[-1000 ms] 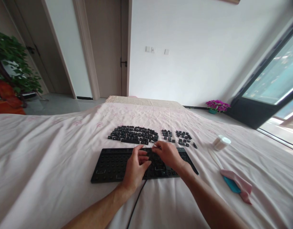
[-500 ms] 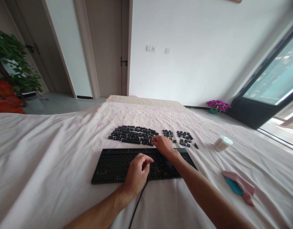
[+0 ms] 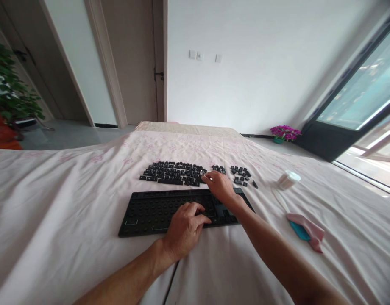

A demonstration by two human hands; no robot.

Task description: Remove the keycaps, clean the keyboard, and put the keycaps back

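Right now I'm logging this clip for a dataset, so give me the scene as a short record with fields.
surface: bed sheet, pale pink
left hand: rests on the keyboard, fingers curled
right hand: at the right end of the loose keycaps, pinching something small; what it is cannot be told
keyboard state: black, caps off, cable running toward the camera
right of keyboard: white container on its side, pink cloth over a blue item
background: door, purple flowers, window

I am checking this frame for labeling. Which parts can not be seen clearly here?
Head view only:
- Small shiny item at the right hand fingertips: too small to identify.
- Legends on the loose keycaps: too small.
- Keyboard middle: covered by the left hand.
- Cable: cut off by the bottom edge.
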